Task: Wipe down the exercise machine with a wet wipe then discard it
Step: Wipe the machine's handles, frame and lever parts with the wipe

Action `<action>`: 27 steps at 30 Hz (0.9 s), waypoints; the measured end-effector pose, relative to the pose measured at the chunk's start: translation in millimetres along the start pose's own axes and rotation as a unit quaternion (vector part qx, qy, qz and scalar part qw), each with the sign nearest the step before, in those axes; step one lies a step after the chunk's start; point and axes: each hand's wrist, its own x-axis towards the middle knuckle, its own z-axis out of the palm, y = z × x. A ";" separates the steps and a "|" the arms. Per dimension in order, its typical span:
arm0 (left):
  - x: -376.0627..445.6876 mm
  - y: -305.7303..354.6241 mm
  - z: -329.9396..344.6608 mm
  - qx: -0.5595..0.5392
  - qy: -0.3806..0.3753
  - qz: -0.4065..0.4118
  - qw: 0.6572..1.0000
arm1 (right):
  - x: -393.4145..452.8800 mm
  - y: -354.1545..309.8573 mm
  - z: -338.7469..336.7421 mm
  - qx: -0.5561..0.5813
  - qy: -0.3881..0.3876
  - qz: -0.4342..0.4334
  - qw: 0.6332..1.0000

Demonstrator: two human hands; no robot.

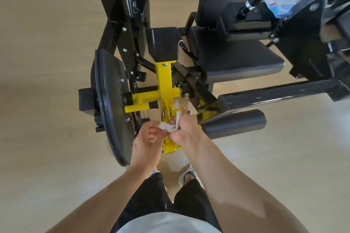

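Both hands (166,130) pinch wet wipe (171,126) | over yellow arm (164,83) | floor (47,81) open left

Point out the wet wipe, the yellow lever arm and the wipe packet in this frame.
wet wipe (169,126): head view, on the white bunch stretched between both hands.
yellow lever arm (164,79): head view, on its upright bar.
wipe packet (282,5): head view, on its blue-and-clear face, upper right.
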 end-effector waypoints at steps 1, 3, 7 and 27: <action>1.5 1.5 0.7 0.010 -0.006 -0.007 1.000 | 3.6 3.9 -2.2 -0.010 0.014 -0.014 1.000; 5.2 1.1 3.3 0.020 -0.032 -0.028 0.999 | 5.6 3.7 -10.8 -0.002 -0.006 -0.012 1.000; 2.7 -4.5 11.7 0.021 -0.088 -0.031 0.995 | -10.3 6.3 -31.5 -0.047 -0.042 0.023 0.998; 41.7 2.0 28.5 -0.149 -0.004 -0.175 0.973 | 9.4 14.3 -53.9 -0.610 -0.040 -0.499 0.614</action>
